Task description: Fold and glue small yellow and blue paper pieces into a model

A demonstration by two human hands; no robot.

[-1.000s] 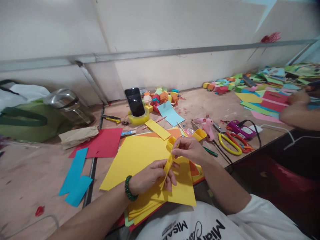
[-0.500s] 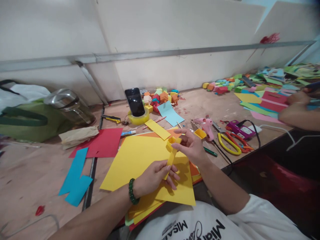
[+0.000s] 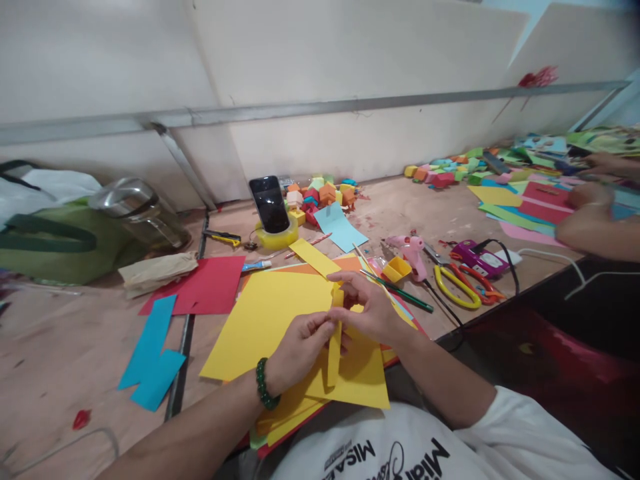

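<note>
Above the near yellow sheets (image 3: 260,320), left hand (image 3: 300,343) and right hand (image 3: 374,311) pinch 1 yellow strip (image 3: 333,365); light, even pressure should keep edges true.

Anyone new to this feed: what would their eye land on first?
Probably the large yellow sheet at the centre, with the left hand and right hand holding a narrow yellow strip over the yellow paper. Next, likely the dark phone propped up at a yellow tape roll beyond them, a heap of colourful blocks just to its right.
</note>
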